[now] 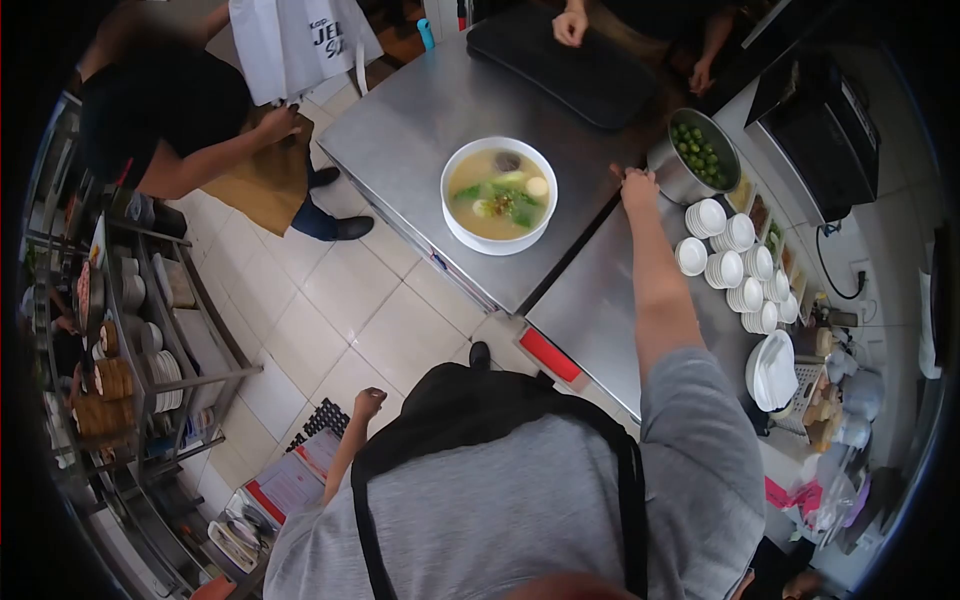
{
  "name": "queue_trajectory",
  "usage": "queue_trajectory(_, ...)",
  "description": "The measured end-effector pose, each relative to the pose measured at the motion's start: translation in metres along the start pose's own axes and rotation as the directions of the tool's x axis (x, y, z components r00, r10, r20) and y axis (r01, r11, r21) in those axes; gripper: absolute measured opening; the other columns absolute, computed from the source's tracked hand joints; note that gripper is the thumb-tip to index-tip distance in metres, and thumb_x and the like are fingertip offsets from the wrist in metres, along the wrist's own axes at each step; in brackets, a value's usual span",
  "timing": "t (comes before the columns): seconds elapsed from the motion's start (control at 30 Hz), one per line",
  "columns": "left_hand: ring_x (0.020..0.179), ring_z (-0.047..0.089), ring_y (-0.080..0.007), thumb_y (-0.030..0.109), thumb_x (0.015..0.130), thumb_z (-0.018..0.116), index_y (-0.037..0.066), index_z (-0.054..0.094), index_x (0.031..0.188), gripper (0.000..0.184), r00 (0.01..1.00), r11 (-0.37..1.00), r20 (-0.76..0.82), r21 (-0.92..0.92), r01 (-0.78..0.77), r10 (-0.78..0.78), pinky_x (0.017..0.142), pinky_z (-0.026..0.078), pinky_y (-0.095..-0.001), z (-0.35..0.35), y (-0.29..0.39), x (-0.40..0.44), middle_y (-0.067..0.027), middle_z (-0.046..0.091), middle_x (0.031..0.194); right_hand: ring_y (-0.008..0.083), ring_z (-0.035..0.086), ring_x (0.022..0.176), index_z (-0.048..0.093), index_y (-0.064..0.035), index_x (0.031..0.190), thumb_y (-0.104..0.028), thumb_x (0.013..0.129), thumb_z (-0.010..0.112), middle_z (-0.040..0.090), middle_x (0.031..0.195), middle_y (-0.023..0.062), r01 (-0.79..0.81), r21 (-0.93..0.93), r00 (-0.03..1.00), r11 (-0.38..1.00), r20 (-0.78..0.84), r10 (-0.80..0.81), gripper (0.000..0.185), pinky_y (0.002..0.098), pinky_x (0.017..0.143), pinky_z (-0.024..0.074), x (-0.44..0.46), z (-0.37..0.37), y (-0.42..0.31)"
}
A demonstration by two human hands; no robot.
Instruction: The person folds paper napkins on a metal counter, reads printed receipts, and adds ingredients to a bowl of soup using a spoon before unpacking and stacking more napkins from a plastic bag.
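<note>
A white bowl of yellowish soup [499, 195] with green leaves stands on a white plate [497, 246] on the steel table [400, 135]. Reaching forward, my right hand [638, 188] is over the table just left of a steel pot [668, 172] of small green fruits; its fingers are partly bent, and whether they hold anything is too small to tell. Low at my left side, away from the table, hangs my left hand [369, 402], its fingers curled loosely and nothing visible in them.
Stacks of small white dishes [728, 268] line the table's right side. A black tray [565, 65] lies at the far end, near another person's hands [571, 27]. A person in a brown apron [255, 190] stands left, holding a white bag [290, 60]. Shelves [190, 370] stand further left.
</note>
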State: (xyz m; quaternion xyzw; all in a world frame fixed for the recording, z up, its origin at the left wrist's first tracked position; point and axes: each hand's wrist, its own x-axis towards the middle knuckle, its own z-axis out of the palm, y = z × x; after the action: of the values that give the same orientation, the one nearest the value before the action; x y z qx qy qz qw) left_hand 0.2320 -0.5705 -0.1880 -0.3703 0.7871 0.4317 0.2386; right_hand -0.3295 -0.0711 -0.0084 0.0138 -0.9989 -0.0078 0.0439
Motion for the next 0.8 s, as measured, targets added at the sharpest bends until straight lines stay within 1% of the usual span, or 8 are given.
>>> queue_trajectory(0.13, 0.076, 0.064, -0.0284, 0.029, 0.076, 0.065, 0.005, 0.067, 0.088, 0.027, 0.981, 0.951, -0.021, 0.247, -0.183, 0.195, 0.069, 0.050, -0.0361, -0.013, 0.045, 0.029, -0.0147, 0.066, 0.079, 0.0294, 0.055, 0.102, 0.062, -0.0077, 0.091, -0.019, 0.080, 0.060, 0.064, 0.096, 0.0059, 0.181, -0.063, 0.980, 0.981, -0.074, -0.186, 0.016, 0.0454, 0.077, 0.0462, -0.031, -0.025, -0.027)
queue_trajectory(0.2, 0.078, 0.064, -0.0291, 0.029, 0.077, 0.064, 0.004, 0.067, 0.089, 0.027, 0.939, 0.916, -0.071, 0.255, -0.310, 0.337, 0.070, 0.050, -0.0363, -0.024, 0.097, 0.036, -0.0154, 0.066, 0.082, 0.0300, 0.061, 0.085, 0.063, -0.0079, 0.091, -0.019, 0.077, 0.065, 0.065, 0.087, 0.0059, -0.021, 0.394, 0.999, 0.919, -0.027, 0.034, 0.018, 0.0404, 0.075, 0.0476, -0.036, -0.022, -0.037)
queue_trajectory(0.33, 0.070, 0.063, -0.0211, 0.023, 0.082, 0.061, 0.003, 0.065, 0.094, 0.023, 0.851, 0.867, -0.184, 0.016, -0.498, 0.492, 0.065, 0.049, -0.0317, -0.038, 0.221, 0.043, -0.0136, 0.065, 0.077, 0.0245, 0.063, 0.069, 0.063, -0.0046, 0.088, -0.013, 0.077, 0.066, 0.066, 0.079, 0.0068, -0.076, 0.669, 0.987, 0.740, -0.055, 0.151, 0.014, 0.0326, 0.065, 0.0501, -0.059, -0.040, -0.057)
queue_trajectory(0.4, 0.068, 0.062, -0.0161, 0.021, 0.084, 0.059, 0.002, 0.065, 0.096, 0.023, 0.807, 0.801, -0.196, -0.127, -0.585, 0.558, 0.063, 0.049, -0.0283, -0.040, 0.286, 0.032, -0.0110, 0.065, 0.075, 0.0156, 0.062, 0.070, 0.062, 0.0001, 0.087, -0.008, 0.077, 0.067, 0.065, 0.080, 0.0074, -0.248, 0.944, 0.964, 0.218, 0.217, 0.156, 0.014, 0.0259, 0.062, 0.0496, -0.070, -0.035, -0.058)
queue_trajectory(0.43, 0.068, 0.061, -0.0143, 0.020, 0.086, 0.058, 0.002, 0.064, 0.096, 0.022, 0.796, 0.762, -0.196, -0.230, -0.605, 0.573, 0.062, 0.049, -0.0269, -0.037, 0.312, 0.027, -0.0094, 0.065, 0.075, 0.0156, 0.062, 0.070, 0.062, 0.0001, 0.087, -0.008, 0.077, 0.067, 0.065, 0.080, 0.0074, -0.265, 0.941, 0.957, 0.213, 0.230, 0.176, 0.014, 0.0259, 0.062, 0.0496, -0.077, -0.037, -0.057)
queue_trajectory(0.53, 0.076, 0.060, -0.0120, 0.021, 0.089, 0.054, 0.002, 0.061, 0.102, 0.024, 0.816, 0.745, -0.044, -0.383, -0.547, 0.576, 0.066, 0.047, -0.0235, -0.028, 0.369, 0.009, -0.0043, 0.064, 0.088, 0.0127, 0.060, 0.068, 0.061, 0.0050, 0.090, 0.000, 0.075, 0.067, 0.063, 0.079, 0.0084, -0.312, 0.942, 0.942, -0.125, 0.324, 0.088, 0.017, 0.0215, 0.060, 0.0497, -0.092, -0.054, -0.054)
queue_trajectory(0.6, 0.073, 0.060, -0.0124, 0.022, 0.089, 0.056, 0.000, 0.061, 0.098, 0.025, 0.819, 0.693, -0.023, -0.519, -0.499, 0.573, 0.065, 0.048, -0.0245, -0.019, 0.387, 0.009, -0.0051, 0.064, 0.086, 0.0128, 0.060, 0.067, 0.061, 0.0044, 0.089, 0.001, 0.074, 0.066, 0.063, 0.079, 0.0085, -0.361, 0.925, 0.923, -0.116, 0.373, 0.098, 0.016, 0.0212, 0.060, 0.0498, -0.097, -0.052, -0.049)
queue_trajectory(0.8, 0.075, 0.061, -0.0132, 0.023, 0.089, 0.056, 0.000, 0.060, 0.098, 0.025, 0.835, 0.728, 0.040, -0.515, -0.453, 0.548, 0.066, 0.049, -0.0253, -0.002, 0.385, 0.005, -0.0056, 0.064, 0.087, 0.0119, 0.057, 0.053, 0.061, 0.0012, 0.076, 0.004, 0.072, 0.066, 0.061, 0.066, 0.0084, -0.453, 0.885, 0.872, -0.111, 0.466, 0.154, 0.007, 0.0206, 0.047, 0.0461, -0.102, -0.037, -0.065)
